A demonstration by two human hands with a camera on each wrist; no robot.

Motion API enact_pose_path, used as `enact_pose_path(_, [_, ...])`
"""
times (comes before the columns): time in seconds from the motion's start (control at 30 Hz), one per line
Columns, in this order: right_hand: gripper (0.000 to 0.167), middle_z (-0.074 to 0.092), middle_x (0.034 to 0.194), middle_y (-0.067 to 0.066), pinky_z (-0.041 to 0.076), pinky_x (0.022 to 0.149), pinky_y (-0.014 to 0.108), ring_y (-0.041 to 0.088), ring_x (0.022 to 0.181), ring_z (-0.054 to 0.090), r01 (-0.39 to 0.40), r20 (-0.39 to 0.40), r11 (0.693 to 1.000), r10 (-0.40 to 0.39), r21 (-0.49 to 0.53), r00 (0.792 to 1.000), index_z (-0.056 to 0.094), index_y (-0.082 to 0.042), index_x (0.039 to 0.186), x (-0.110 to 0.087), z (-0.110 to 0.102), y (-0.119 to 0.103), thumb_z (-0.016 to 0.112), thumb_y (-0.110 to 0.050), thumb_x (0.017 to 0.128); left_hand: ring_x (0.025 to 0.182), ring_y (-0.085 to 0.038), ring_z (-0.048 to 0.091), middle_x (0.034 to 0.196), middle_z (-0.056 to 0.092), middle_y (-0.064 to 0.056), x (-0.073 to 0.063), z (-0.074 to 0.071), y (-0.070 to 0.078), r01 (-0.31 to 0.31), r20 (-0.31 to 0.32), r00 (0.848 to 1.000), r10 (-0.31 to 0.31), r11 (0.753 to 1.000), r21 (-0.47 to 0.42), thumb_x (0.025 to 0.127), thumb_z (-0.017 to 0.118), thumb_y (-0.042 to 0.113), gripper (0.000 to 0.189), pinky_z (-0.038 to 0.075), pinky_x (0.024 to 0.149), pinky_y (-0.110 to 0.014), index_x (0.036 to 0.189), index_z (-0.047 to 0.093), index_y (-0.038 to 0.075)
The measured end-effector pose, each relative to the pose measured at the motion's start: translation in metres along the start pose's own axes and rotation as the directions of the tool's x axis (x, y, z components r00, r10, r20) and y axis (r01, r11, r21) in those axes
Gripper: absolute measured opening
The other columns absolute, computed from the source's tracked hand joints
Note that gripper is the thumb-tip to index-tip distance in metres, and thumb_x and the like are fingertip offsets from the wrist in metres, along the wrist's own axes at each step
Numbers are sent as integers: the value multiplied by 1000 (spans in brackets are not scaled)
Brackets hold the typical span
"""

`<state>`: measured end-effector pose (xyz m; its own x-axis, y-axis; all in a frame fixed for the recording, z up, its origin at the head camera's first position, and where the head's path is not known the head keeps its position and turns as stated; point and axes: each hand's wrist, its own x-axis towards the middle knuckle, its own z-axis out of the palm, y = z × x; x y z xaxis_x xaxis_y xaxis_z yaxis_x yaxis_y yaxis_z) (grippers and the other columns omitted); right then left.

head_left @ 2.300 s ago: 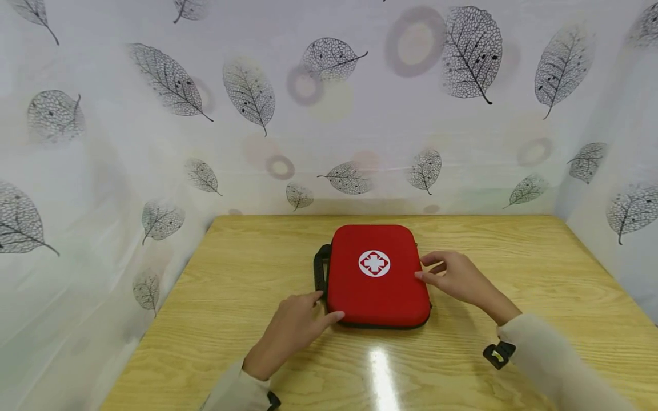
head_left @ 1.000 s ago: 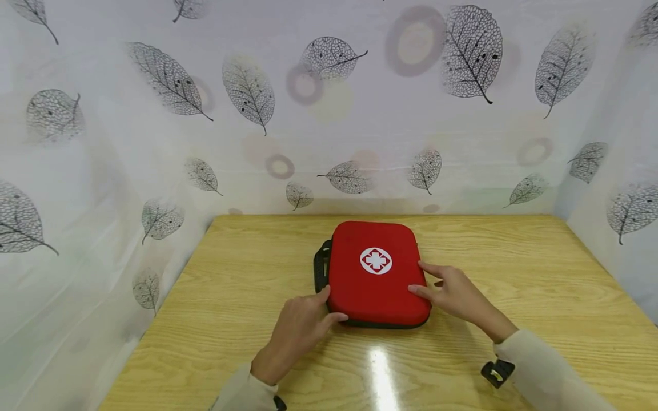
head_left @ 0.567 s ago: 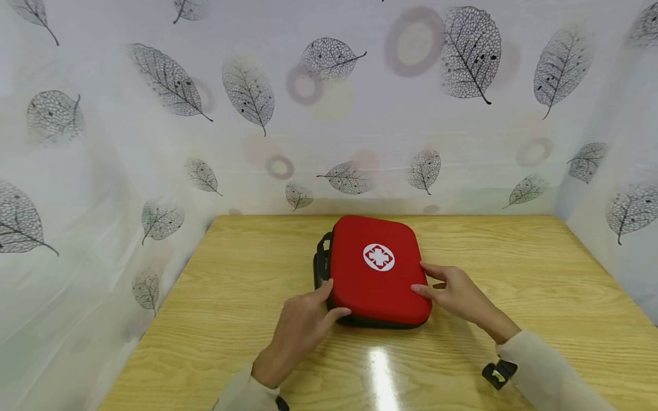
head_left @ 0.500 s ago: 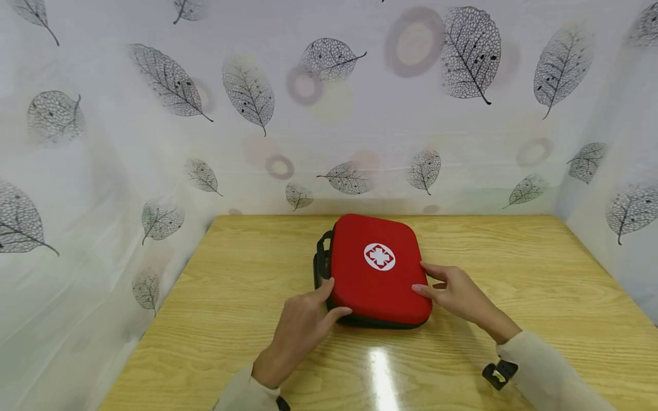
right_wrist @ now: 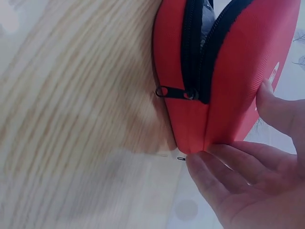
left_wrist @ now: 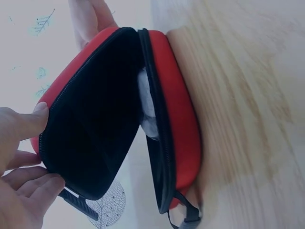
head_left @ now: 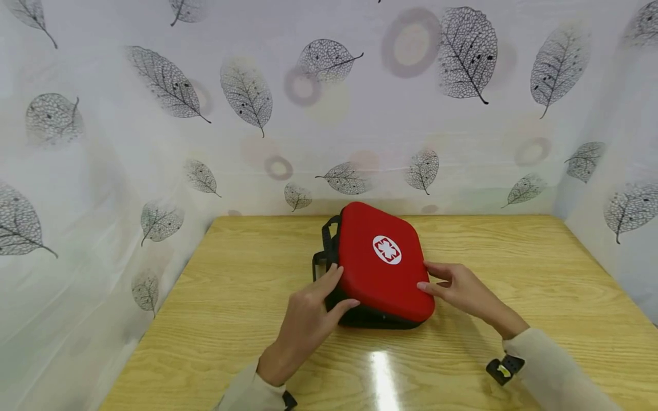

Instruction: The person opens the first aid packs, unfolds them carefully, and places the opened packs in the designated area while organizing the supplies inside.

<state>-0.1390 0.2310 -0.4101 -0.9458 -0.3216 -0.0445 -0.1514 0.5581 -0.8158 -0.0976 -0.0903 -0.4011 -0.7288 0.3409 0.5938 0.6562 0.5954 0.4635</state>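
Note:
A red first aid case (head_left: 398, 285) with a white cross emblem lies on the table, its lid raised and tilted on the left side. My left hand (head_left: 305, 322) pinches the lid's front left corner between thumb and fingers. Seen from the left wrist, the black lining (left_wrist: 90, 124) faces the gap, and pale wrapped contents (left_wrist: 148, 102) show inside the base (left_wrist: 180, 119). At the joined right side, my right hand (head_left: 465, 291) holds the case, thumb on the lid and fingers along the side. A zipper pull (right_wrist: 174, 93) hangs near those fingers in the right wrist view.
Black carry handles, one on the lid (head_left: 327, 234) and one on the base (head_left: 317, 260), stick out to the left. The wooden table (head_left: 241, 274) meets a leaf-print cloth (head_left: 360, 125) behind. A dark strap buckle (head_left: 506, 368) hangs at my right cuff.
The lid has gone from flat to tilted up, its left side rising with my left hand and opening the case. My right hand has settled its thumb and fingers on the right side.

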Motion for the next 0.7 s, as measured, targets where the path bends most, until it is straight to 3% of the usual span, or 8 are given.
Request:
enact_pose_path(0.33, [70, 53, 142, 30, 56, 92, 44, 50, 130, 50, -18, -4, 999, 18, -46, 1000, 47, 12, 144, -2, -10, 0, 73, -32, 95, 127, -28, 58, 141, 58, -17, 8, 7, 8, -66, -95, 994, 57, 994, -92, 83, 86, 22, 63, 52, 96, -35, 136, 62, -1])
enact_pose_path(0.53, [70, 52, 143, 29, 56, 90, 48, 50, 126, 53, -17, -57, 992, 10, -128, 998, 50, 10, 143, -8, -17, -9, 73, -35, 95, 130, -27, 56, 144, 56, -16, 12, 8, 14, -74, -95, 993, 63, 991, -115, 85, 84, 20, 62, 50, 98, -32, 138, 60, -2])
enact_pose_path(0.7, [66, 57, 139, 26, 58, 87, 49, 48, 117, 60, 22, -125, 983, -45, -183, 991, 54, 6, 142, -12, -23, -27, 74, -35, 94, 131, -27, 55, 145, 55, -15, 15, 9, 20, -81, -99, 993, 69, 989, -122, 84, 85, 19, 63, 49, 97, -32, 139, 60, -1])
